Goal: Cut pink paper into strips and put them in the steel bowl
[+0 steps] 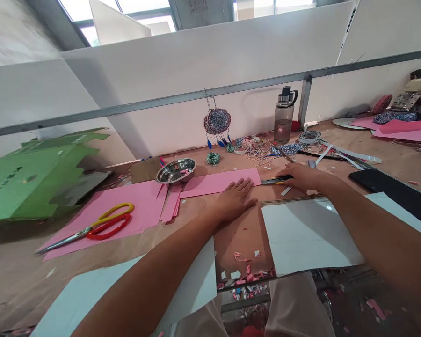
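Fingers: fanned, left hand [235,199], on oblong pink paper [210,182]; hold unclear, right hand [301,177], at black-and-yellow cutter [274,180]. Could, slipping, tear right edge.

The left hand [235,197] is resting its spread fingers on a pink paper strip [214,181] on the table [191,213], while the right hand [303,178] is holding a black-and-yellow cutter [271,181] beside the strip's right end. Scissors [90,229] are lying on pink sheets [142,196]; a steel bowl [160,178] and a water bottle [283,128] are standing farther back.
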{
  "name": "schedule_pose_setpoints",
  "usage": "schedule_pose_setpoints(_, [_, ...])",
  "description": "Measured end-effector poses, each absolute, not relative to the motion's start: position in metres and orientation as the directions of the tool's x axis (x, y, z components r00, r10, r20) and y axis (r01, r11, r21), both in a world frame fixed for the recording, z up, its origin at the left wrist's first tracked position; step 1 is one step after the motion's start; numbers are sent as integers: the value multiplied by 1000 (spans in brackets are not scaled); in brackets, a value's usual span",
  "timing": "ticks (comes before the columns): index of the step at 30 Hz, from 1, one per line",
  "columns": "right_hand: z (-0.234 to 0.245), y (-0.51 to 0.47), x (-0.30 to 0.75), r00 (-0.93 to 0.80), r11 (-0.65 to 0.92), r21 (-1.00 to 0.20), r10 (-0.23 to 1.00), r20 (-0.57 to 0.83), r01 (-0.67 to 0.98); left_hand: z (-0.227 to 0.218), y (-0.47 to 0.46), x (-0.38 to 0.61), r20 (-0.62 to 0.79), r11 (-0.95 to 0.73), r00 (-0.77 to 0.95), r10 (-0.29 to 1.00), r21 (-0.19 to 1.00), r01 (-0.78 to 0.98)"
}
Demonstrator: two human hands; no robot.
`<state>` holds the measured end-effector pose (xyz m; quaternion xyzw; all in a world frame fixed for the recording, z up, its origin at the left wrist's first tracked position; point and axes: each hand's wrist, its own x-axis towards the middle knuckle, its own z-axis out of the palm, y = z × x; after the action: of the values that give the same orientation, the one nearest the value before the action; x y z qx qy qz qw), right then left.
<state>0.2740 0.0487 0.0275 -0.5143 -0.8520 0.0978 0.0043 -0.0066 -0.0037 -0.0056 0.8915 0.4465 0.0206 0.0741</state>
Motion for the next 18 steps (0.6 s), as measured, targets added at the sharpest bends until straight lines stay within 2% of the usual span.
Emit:
schedule_pose_setpoints(13, [38,43,272,-493,458,-211,855,-163,864,-5,-3,-5,-44,-577,589,807,159,801])
schedule_pose_setpoints(18, [36,42,271,-480,449,-212,868,-130,868,-5,-3,-4,-30,-577,588,808,158,801])
